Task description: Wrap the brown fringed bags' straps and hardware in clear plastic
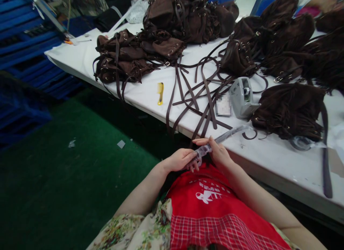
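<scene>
My left hand point(182, 159) and my right hand point(218, 152) meet just below the table's near edge, above a red apron. Both are closed on a long strip of clear tape or plastic point(228, 135) that runs up to the right toward a grey tape dispenser point(243, 97) on the white table point(268, 160). My left fingers pinch the strip's near end; my right fingers hold it a little farther along. Loose brown straps point(204, 95) lie on the table right behind my hands.
Piles of brown fringed bags point(290, 110) cover the table's back and right. A yellow comb point(160, 93) lies near the front edge. Another roll of clear tape point(301, 143) sits at right. Green floor point(67, 178) spreads to the left; blue pallets point(24, 45) stand beyond.
</scene>
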Demonstrator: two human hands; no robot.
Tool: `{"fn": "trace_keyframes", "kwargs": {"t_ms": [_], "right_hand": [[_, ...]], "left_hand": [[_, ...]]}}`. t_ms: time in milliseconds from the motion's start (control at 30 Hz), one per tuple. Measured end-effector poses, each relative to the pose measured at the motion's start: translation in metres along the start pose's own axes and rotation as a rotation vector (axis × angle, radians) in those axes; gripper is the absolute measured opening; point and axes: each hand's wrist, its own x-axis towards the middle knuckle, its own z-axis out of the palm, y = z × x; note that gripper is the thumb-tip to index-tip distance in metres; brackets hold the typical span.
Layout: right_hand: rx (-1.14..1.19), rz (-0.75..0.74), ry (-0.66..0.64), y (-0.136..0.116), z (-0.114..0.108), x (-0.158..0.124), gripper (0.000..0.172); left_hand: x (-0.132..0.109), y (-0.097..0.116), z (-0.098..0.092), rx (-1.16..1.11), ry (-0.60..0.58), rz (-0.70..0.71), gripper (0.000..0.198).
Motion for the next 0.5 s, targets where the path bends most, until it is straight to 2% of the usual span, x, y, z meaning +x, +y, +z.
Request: {"fn": "trace_keyframes", "kwargs": {"t_ms": [100,167,200,233,300,367,433,500], "right_hand": [[0.105,0.155,-0.145,0.011,0.015,-0.006,0.053],[0.143,0.199,-0.167,0.013,0.019,-0.008,0.053],[0.144,0.173,-0.143,0.011,0.018,-0.007,0.052],[0.136,0.126,-0.102,0.008,0.015,-0.006,0.051],[0.128,0.027,0.011,-0.002,0.007,-0.001,0.052],[0.154,-0.005,0.099,-0.011,-0.002,0.004,0.054],[0.204,0.024,0.146,-0.014,-0.007,0.007,0.055],[0.258,0.083,0.135,-0.011,-0.002,0.005,0.054]], "left_hand": [[0.016,-0.003,0.012,0.022,0.104,0.090,0.051],[0.023,-0.007,0.010,0.066,0.178,0.101,0.051],[0.024,-0.010,0.007,0.085,0.174,0.065,0.052],[0.024,-0.012,0.002,0.096,0.130,0.001,0.052],[0.020,-0.015,-0.010,0.069,-0.038,-0.149,0.052],[0.014,-0.015,-0.019,-0.003,-0.197,-0.230,0.054],[0.010,-0.013,-0.019,-0.054,-0.236,-0.201,0.055],[0.011,-0.009,-0.012,-0.059,-0.172,-0.139,0.052]]}}
